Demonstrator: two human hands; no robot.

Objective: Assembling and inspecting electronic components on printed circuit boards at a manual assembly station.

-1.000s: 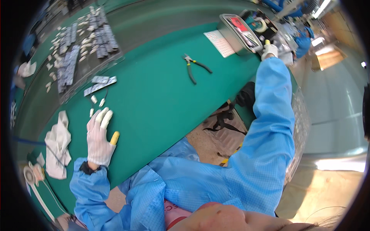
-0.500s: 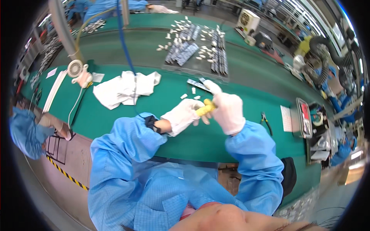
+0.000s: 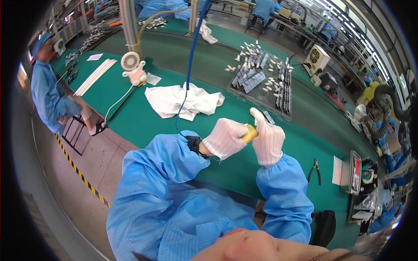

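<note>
My left hand, in a white glove, is closed. A stubby yellow piece juts from its finger end toward my right hand; I cannot tell whether it is held or worn on a finger. Close beside it is my right hand, in a white striped glove with its back upward. One finger of that hand points away from me; the others are hidden. Just beyond it lies a short pale strip, partly covered. Farther off, a clear tray holds strips and several small white parts.
A crumpled white cloth lies left of my hands, under a hanging blue cable. Further left stand a small fan and long white strips. Pliers and a box are on the right. A person is at far left.
The view has turned, so the bench appears shifted to the right. My hands have drawn slightly apart, and less yellow shows between them. The person at left is more fully in view.
</note>
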